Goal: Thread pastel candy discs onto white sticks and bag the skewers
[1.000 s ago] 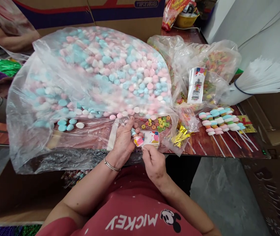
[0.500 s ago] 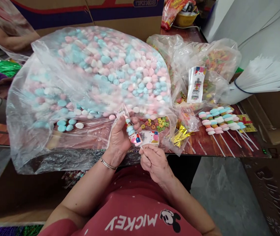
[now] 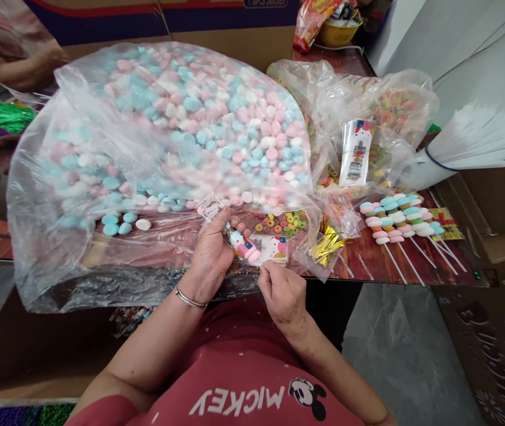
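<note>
My left hand (image 3: 211, 254) is closed around a marshmallow skewer (image 3: 253, 255) in a clear printed wrapper (image 3: 210, 207). The wrapper's top end sticks out past the thumb to the upper left, and pink marshmallow shows at the lower end. Fingers of my right hand (image 3: 284, 294) pinch the lower end of the skewer's stick, which is mostly hidden. Just beyond, a stack of printed wrappers (image 3: 272, 248) lies flat beside loose ring candies (image 3: 294, 223). Gold twist ties (image 3: 327, 247) lie to the right of these.
A big clear bag of marshmallows (image 3: 190, 127) covers the left side. Finished-looking marshmallow skewers (image 3: 397, 219) lie at the right, near a bundle of white sticks (image 3: 478, 139). Another wrapper stack (image 3: 357, 152) leans on a bag of ring candies (image 3: 394, 103). Someone's arm (image 3: 10, 65) shows far left.
My right hand has shifted slightly right and down, its fingers more curled. The wrapper's top end now reaches further to the upper left, and the skewer's lower end has moved a little right.
</note>
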Demonstrator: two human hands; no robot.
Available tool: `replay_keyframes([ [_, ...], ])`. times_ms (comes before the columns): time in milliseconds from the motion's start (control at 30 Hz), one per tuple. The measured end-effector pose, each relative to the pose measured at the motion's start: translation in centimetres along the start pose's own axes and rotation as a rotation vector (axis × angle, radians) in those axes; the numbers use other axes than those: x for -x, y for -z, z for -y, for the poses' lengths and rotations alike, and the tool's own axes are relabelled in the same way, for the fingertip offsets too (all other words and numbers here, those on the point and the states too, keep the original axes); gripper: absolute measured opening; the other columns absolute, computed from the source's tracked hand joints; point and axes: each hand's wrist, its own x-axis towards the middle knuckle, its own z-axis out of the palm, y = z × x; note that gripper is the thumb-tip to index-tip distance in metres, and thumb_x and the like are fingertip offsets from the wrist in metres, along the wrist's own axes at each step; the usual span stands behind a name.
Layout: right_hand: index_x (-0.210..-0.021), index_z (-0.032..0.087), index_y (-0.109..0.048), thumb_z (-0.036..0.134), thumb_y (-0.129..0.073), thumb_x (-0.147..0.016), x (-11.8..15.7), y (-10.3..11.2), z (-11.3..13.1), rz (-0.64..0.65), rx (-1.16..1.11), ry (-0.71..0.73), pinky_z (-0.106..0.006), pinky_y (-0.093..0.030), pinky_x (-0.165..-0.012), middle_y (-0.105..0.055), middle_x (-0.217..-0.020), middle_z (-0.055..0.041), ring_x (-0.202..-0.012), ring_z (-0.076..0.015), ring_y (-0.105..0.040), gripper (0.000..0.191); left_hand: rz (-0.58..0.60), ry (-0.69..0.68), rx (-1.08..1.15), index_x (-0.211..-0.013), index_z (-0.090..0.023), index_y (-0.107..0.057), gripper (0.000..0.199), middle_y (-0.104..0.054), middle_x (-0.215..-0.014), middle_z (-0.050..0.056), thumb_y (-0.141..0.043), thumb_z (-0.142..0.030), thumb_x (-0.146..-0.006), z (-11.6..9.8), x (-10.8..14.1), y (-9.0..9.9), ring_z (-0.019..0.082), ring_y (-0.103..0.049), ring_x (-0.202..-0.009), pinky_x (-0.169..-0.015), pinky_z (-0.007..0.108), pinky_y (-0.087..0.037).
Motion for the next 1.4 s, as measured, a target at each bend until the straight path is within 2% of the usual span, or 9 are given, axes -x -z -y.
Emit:
replay_keyframes([
  [267, -0.076, 0.017, -0.064, 0.01, -0.047, -0.09, -0.1, -0.2, 0.0, 0.043, 0.051, 0.063, -0.026, -0.035, -0.056, -0.057, -0.053, 0.0014, -0.05, -0.0112, -0.05, 0.024, 0.002, 0.058, -0.063, -0.069, -0.016, -0.05, 0.028, -0.05, -0.055, -0.006, -0.075, -0.024, -0.077, 0.8, 0.3, 0.4, 0.008, -0.049, -0.046, -0.048, 0.021, -0.048],
  [333, -0.079, 0.016, -0.064, 0.014, -0.045, -0.092, 0.0, -0.4, 0.1, 0.076, -0.034, -0.01, -0.025, -0.034, -0.054, -0.058, -0.053, 0.0012, -0.049, -0.0106, -0.051, 0.024, 0.018, 0.021, -0.076, -0.07, -0.016, -0.05, 0.028, -0.05, -0.056, -0.006, -0.077, -0.024, -0.075, 1.6, 0.7, 0.4, 0.007, -0.048, -0.046, -0.048, 0.021, -0.047],
  [500, -0.072, 0.019, -0.057, 0.026, -0.04, -0.094, -0.6, -0.7, 0.6, 0.238, -0.368, -0.342, -0.02, -0.034, -0.048, -0.053, -0.053, 0.0035, -0.045, -0.008, -0.043, 0.028, 0.074, -0.072, -0.107, -0.064, -0.015, -0.051, 0.034, -0.048, -0.053, -0.006, -0.083, -0.027, -0.067, 3.9, 2.0, 0.0, 0.005, -0.045, -0.046, -0.049, 0.018, -0.045],
  [633, -0.08, 0.02, -0.057, 0.03, -0.041, -0.093, -1.1, -0.2, 0.7, 0.259, -0.602, -0.479, -0.019, -0.04, -0.05, -0.054, -0.056, 0.0043, -0.048, -0.0092, -0.047, 0.024, 0.112, -0.119, -0.105, -0.061, -0.016, -0.049, 0.037, -0.047, -0.053, -0.007, -0.083, -0.029, -0.068, 4.2, 2.5, -0.3, 0.004, -0.044, -0.047, -0.054, 0.019, -0.047],
  [767, -0.098, 0.018, -0.06, 0.03, -0.045, -0.092, -1.0, 0.8, 0.6, 0.215, -0.522, -0.44, -0.021, -0.045, -0.057, -0.063, -0.068, 0.0007, -0.058, -0.0115, -0.055, 0.02, 0.115, -0.184, -0.08, -0.064, -0.017, -0.048, 0.038, -0.044, -0.054, -0.008, -0.085, -0.028, -0.065, 3.2, 2.1, -0.4, 0.004, -0.043, -0.046, -0.055, 0.021, -0.049],
  [967, -0.083, 0.019, -0.061, 0.025, -0.041, -0.093, -1.2, 0.7, 0.9, 0.282, -0.461, -0.324, -0.019, -0.039, -0.051, -0.059, -0.062, 0.0019, -0.049, -0.0093, -0.047, 0.022, 0.151, -0.17, -0.06, -0.065, -0.017, -0.048, 0.04, -0.042, -0.053, -0.009, -0.085, -0.03, -0.066, 3.7, 2.5, -0.1, 0.004, -0.04, -0.045, -0.053, 0.019, -0.047],
  [1067, -0.086, 0.02, -0.06, 0.027, -0.041, -0.093, -1.3, 0.2, 1.0, 0.258, -0.508, -0.368, -0.02, -0.039, -0.051, -0.059, -0.063, 0.0023, -0.049, -0.0093, -0.047, 0.021, 0.182, -0.156, -0.072, -0.065, -0.017, -0.047, 0.039, -0.041, -0.054, -0.009, -0.083, -0.031, -0.07, 4.1, 2.8, 0.2, 0.005, -0.041, -0.047, -0.058, 0.021, -0.048],
  [1200, -0.097, 0.019, -0.057, 0.036, -0.039, -0.096, -1.5, 0.2, 0.8, 0.165, -0.584, -0.485, -0.022, -0.044, -0.055, -0.06, -0.068, 0.0008, -0.055, -0.0119, -0.052, 0.024, 0.151, -0.247, -0.111, -0.062, -0.018, -0.047, 0.041, -0.044, -0.055, -0.007, -0.083, -0.036, -0.068, 3.9, 2.8, 0.4, 0.008, -0.049, -0.054, -0.063, 0.022, -0.049],
  [1400, -0.106, 0.017, -0.056, 0.038, -0.044, -0.095, -2.8, 0.0, 0.8, 0.344, -0.728, -0.438, -0.029, -0.05, -0.073, -0.064, -0.09, -0.0054, -0.081, -0.0171, -0.06, 0.026, 0.165, -0.311, -0.251, -0.06, -0.016, -0.057, 0.036, -0.054, -0.066, -0.001, -0.078, -0.042, -0.071, 4.3, 3.3, 0.8, 0.009, -0.052, -0.062, -0.064, 0.019, -0.045],
])
